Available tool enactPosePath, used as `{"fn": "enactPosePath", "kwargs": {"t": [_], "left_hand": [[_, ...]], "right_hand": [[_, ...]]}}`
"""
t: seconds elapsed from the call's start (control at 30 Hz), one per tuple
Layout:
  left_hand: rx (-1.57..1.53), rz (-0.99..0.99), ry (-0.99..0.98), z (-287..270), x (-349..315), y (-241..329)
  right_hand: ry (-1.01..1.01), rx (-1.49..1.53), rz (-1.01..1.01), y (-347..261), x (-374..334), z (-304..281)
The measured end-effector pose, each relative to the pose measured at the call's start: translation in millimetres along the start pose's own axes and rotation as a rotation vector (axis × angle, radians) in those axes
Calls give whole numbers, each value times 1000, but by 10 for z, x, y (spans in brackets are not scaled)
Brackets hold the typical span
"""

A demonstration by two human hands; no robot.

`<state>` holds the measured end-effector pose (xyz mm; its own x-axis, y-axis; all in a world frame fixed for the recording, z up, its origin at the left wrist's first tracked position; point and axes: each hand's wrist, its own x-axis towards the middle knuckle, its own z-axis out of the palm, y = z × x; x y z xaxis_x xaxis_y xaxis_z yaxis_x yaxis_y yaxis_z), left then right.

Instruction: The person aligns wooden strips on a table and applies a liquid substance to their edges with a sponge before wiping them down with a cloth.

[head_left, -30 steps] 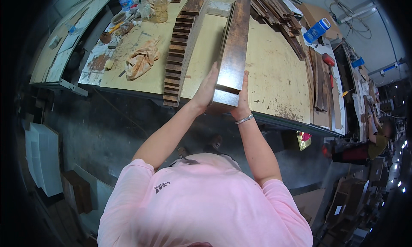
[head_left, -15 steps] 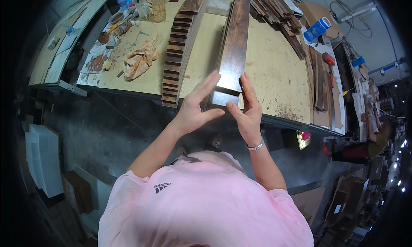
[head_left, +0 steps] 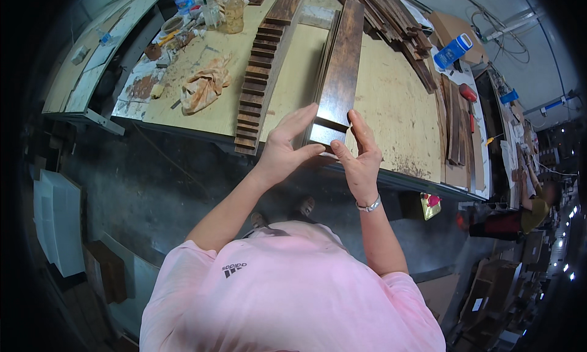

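Both hands clamped on near end of dark plank [head_left: 337, 77] at bench [head_left: 397, 120] front edge, left hand [head_left: 282, 153] and right hand [head_left: 359, 159] flanking it, underside hidden, bare bench right of plank.

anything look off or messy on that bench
Somewhat. A crumpled stained rag lies loose on the workbench, with blotchy stains on the board by the bottles at its far left. The dark plank between both hands overhangs the near edge.

left hand [head_left: 282, 153] | right hand [head_left: 359, 159] | drawn back to plank [head_left: 337, 77] near end
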<state>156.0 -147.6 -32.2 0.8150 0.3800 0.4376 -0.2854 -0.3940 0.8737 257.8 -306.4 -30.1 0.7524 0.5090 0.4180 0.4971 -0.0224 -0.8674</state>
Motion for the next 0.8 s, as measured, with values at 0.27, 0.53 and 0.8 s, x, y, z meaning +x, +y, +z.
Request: {"fn": "enactPosePath", "kwargs": {"t": [0.27,0.53,0.8], "left_hand": [[175,186,92,48,-106,-72],[-150,-187,43,116,-240,-102],[-147,-183,82,161,-290,-233]], "right_hand": [[-3,-182,-140,-39,-127,-68],[3,112,112,39,-238,86],[-40,59,112,180,-304,171]]}}
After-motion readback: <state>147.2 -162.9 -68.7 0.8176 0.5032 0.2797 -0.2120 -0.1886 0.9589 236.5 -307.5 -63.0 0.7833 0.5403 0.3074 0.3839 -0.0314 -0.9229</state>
